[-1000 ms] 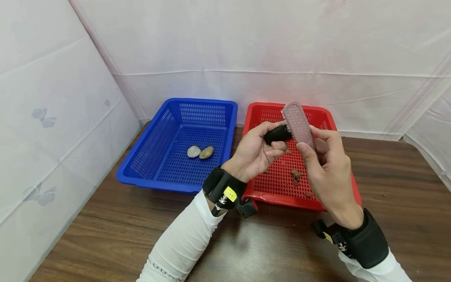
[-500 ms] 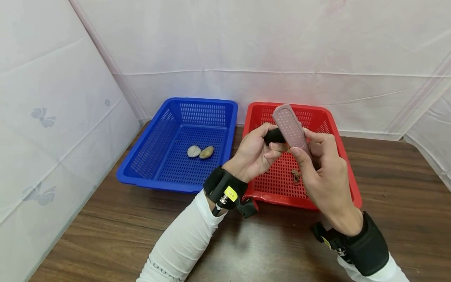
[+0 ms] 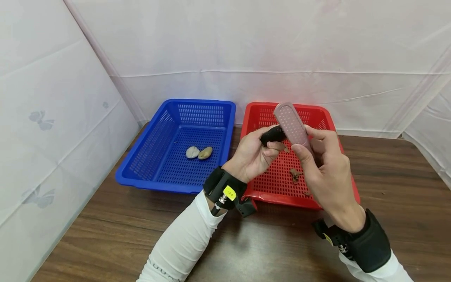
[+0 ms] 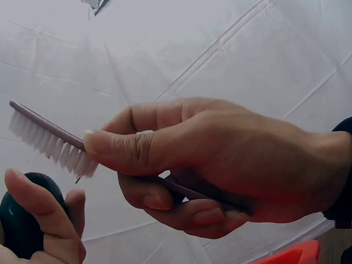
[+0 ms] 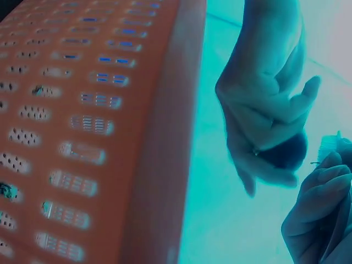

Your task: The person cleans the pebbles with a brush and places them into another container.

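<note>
My left hand (image 3: 251, 156) holds a smooth dark stone (image 3: 273, 135) above the red basket, fingers curled round it. In the left wrist view the stone (image 4: 19, 234) looks dark green and partly hidden by fingers. My right hand (image 3: 327, 172) grips a mauve brush (image 3: 291, 122) by its handle, thumb along its back. White bristles (image 4: 47, 140) face down toward the stone in the left wrist view, with a small bit of dirt at their near end. From the head view, the brush head overlaps the stone's right end.
Under my hands stands a red basket (image 3: 282, 199) with brown crumbs of dirt (image 3: 295, 175) on its floor. To its left, a blue basket (image 3: 141, 183) contains a white stone (image 3: 192, 152) and a yellowish stone (image 3: 205, 153). White curtains hang behind the wooden table (image 3: 98, 235).
The brush first swung left across the stone, then shifted slightly back to the right and up. My left hand keeps hold of the stone in nearly the same place.
</note>
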A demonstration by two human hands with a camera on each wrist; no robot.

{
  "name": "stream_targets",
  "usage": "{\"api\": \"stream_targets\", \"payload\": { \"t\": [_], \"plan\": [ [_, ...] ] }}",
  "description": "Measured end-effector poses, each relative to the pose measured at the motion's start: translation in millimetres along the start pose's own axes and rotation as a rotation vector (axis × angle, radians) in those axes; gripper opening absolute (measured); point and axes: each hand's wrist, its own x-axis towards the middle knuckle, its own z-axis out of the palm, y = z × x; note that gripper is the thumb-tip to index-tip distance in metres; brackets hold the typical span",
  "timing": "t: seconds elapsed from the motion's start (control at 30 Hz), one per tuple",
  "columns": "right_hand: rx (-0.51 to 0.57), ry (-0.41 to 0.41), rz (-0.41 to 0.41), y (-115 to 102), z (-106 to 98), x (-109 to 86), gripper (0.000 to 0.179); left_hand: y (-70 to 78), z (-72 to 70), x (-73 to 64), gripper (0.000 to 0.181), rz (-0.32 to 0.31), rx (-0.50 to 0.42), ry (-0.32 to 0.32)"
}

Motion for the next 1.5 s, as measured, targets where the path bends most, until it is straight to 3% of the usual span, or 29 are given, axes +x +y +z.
{"api": "stream_targets", "payload": {
  "t": [0.17, 0.47, 0.9, 1.07, 1.23, 1.37, 1.5],
  "plan": [
    [-0.034, -0.029, -0.033, 1.9, 2.9, -0.2, 0.055, -1.1, -0.1, 0.5, 0.026, 0.013, 0.041, -0.018],
    [-0.067, 0.013, 0.029, 9.0, -2.2, 0.9, 0.054, -1.7, -1.0, -0.9, 0.032, 0.030, 0.075, -0.051],
    [-0.045, 0.015, 0.066, 6.2, -4.3, 2.0, 0.052, -2.8, 3.0, -0.3, 0.029, 0.049, -0.011, -0.026],
    [-0.025, -0.004, 0.016, 4.2, -1.6, 1.4, 0.052, -3.0, 3.8, -0.4, 0.025, 0.041, -0.022, -0.035],
    [-0.039, -0.025, -0.059, 4.7, 1.4, 1.3, 0.049, -2.5, 4.0, -0.8, 0.027, 0.022, -0.030, -0.026],
    [-0.058, 0.002, -0.022, 6.4, -1.4, 2.0, 0.052, -0.5, 3.8, -0.8, 0.024, -0.028, -0.073, -0.006],
    [-0.076, 0.014, -0.005, 7.3, -1.7, 2.9, 0.053, 1.4, 1.2, -0.5, 0.033, -0.075, -0.121, -0.004]
  ]
}}
